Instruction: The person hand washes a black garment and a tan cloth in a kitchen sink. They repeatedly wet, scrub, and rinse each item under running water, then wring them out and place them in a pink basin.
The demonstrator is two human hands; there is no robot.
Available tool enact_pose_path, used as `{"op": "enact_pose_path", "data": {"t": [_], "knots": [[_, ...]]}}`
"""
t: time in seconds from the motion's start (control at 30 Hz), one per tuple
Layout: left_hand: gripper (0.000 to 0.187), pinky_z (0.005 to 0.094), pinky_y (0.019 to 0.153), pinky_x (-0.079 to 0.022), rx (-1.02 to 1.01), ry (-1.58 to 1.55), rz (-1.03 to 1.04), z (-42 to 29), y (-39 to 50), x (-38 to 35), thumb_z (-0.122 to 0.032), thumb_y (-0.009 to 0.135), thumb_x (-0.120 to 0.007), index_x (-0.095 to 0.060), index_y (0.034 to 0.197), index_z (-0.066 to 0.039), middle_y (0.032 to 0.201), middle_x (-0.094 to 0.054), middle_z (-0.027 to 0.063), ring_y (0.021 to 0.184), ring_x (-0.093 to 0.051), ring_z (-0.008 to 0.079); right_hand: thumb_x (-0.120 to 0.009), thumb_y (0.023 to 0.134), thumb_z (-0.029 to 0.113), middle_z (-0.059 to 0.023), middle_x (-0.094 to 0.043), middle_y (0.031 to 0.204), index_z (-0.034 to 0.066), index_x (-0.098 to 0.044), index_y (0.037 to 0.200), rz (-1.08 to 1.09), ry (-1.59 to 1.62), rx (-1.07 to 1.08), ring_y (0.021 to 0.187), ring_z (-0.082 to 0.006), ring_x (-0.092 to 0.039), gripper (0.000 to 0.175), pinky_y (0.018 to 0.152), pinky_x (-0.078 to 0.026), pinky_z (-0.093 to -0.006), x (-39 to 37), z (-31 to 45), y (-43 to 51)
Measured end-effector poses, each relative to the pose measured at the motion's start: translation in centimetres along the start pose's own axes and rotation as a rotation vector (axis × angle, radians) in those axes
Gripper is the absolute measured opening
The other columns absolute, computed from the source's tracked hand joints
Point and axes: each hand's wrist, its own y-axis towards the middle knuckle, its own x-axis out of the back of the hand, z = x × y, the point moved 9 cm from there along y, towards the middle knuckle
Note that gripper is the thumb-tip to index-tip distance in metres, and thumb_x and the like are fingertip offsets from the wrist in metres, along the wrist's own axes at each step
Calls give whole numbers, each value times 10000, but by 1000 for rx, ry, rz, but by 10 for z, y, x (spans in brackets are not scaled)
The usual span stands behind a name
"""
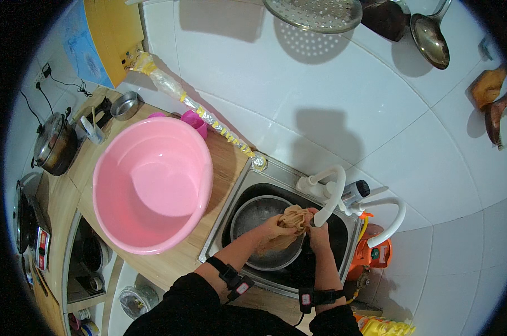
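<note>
Over the sink, my left hand (277,228) and my right hand (317,230) are both closed around a bunched tan cloth (296,218). Part of the cloth hangs down above a round metal basin (253,218) that sits in the dark bowl of the steel sink (220,227). The end of a white curved faucet (336,189) is right at my right hand and hides some of its fingers. What lies under the cloth in the basin is partly covered by my hands.
A large pink plastic tub (161,185) stands on the wooden counter (226,157) left of the sink. A second white spout (392,206) and an orange gas cylinder (373,252) are at the right. A skimmer (316,14) and ladle (430,40) hang above.
</note>
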Motion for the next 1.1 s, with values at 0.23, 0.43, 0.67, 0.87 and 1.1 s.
{"op": "enact_pose_path", "data": {"t": [0.23,0.43,0.67,0.87,1.1], "knots": [[352,330,808,-437,-84,-276,-36,4,-2,18,-38,736,-598,-449,1054,-49,990,-514,68,919,-518,184,-574,813,159,-28,-516,890,52,-494,943,-143,337,-1,826,-136,-518,186,731,-421,-287,0,-27,-6],[263,322,753,-454,-91,-485,-240,4,5,36,10,774,-515,-457,1025,-43,973,-513,65,873,-530,187,-542,820,144,-61,-550,919,15,-477,1040,-5,-79,-28,823,-162,-532,263,723,-430,-307,-11,-30,-3],[243,397,782,-424,-167,-823,-72,18,14,31,-190,829,-399,-492,997,-41,965,-533,98,874,-528,255,-542,784,109,-32,-478,841,42,-412,1026,-181,282,101,779,-139,-484,283,689,-423,-298,-19,-27,-10],[384,383,734,-443,-4,-661,-388,33,7,7,-371,895,-344,-486,998,-29,934,-532,92,835,-532,244,-570,799,332,-56,-520,683,9,-540,754,-347,-180,25,670,-134,-491,328,627,-410,-293,-17,-2,-21],[328,393,722,-464,-68,-523,-333,26,15,18,-305,921,-345,-474,1043,-29,964,-539,101,851,-550,244,-503,840,295,-62,-559,736,-23,-556,856,-233,-146,-53,660,-159,-502,322,641,-418,-317,-20,-15,-14]]}}
